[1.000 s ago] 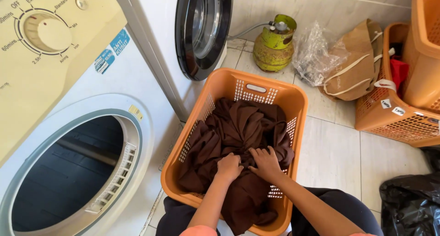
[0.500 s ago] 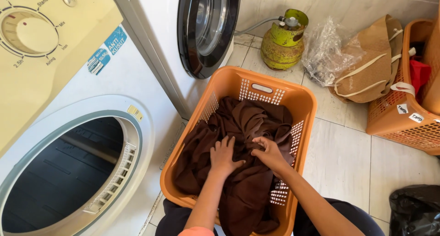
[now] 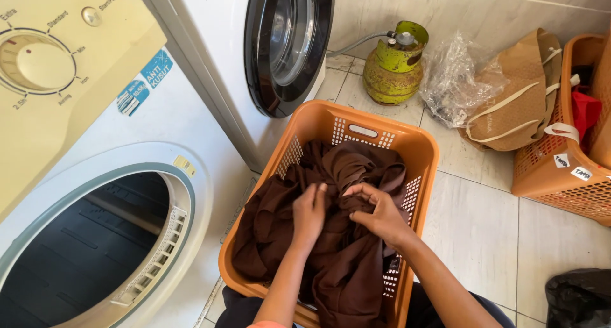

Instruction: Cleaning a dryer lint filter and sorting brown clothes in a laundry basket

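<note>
Matt brown cloth (image 3: 331,239) in perforated orange plastic basket (image 3: 420,143); glossy tiles (image 3: 474,232).

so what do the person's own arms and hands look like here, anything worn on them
Both forearms are bare, with no long sleeves. The left hand and right hand wear no gloves, and no rings, watch or bracelets can be seen. At the bottom edge, by the left arm, a sliver of pinkish-coral fabric shows, possibly a short sleeve.

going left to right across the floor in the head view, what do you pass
open dryer drum → orange laundry basket of brown cloth, with left hand then right hand → clear plastic bag → tan tote bag → second orange basket
</note>
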